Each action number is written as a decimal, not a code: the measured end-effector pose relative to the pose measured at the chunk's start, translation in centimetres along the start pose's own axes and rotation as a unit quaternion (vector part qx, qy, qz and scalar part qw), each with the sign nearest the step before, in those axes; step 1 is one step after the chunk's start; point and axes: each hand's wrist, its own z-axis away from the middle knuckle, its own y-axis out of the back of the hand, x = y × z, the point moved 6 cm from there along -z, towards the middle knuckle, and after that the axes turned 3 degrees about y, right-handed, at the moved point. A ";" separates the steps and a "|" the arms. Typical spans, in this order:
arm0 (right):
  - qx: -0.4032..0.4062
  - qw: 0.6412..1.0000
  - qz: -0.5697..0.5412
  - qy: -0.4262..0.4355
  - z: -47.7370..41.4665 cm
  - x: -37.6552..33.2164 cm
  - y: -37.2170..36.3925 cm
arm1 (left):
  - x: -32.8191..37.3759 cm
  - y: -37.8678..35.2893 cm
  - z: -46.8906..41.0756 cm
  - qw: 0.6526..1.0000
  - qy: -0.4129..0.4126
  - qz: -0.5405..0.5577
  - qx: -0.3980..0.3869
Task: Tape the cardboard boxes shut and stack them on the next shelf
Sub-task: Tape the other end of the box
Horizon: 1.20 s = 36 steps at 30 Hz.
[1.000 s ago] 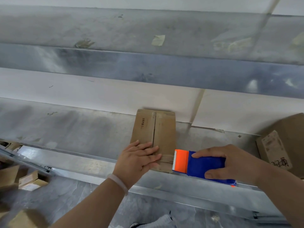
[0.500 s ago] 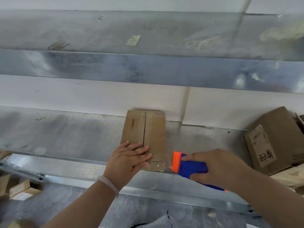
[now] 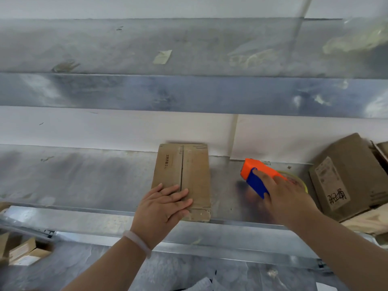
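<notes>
Gripping blocky, seemingly plastic tape dispenser (image 3: 249,168): right hand (image 3: 282,195)

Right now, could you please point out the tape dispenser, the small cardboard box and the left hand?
tape dispenser (image 3: 256,184): head view, blue body.
small cardboard box (image 3: 196,171): head view, top right flap.
left hand (image 3: 161,208): head view, back of hand.

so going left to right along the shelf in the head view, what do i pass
flat cardboard box, pressed down by the left hand → tape dispenser, gripped by the right hand → labelled cardboard box at the right edge
</notes>
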 end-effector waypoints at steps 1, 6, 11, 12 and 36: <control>-0.009 1.000 -0.002 -0.006 -0.2 -0.1 -0.6 | 0.0 0.0 0.0 1.000 -0.001 -0.002 -0.001; 0.033 0.999 0.014 0.039 0.7 -2.5 -1.6 | 0.0 -0.1 -0.1 1.000 0.006 -0.002 -0.011; 0.008 0.996 0.080 0.032 2.6 -7.1 -2.4 | 0.1 0.1 -0.1 0.999 0.013 0.002 -0.029; -0.030 0.996 0.083 0.023 2.7 -7.9 -2.7 | 0.1 0.1 -0.2 0.999 0.013 -0.002 -0.037; 0.065 0.654 -0.691 -0.302 1.0 -14.6 -6.1 | -1.4 0.5 -1.0 0.995 -0.073 0.044 -0.054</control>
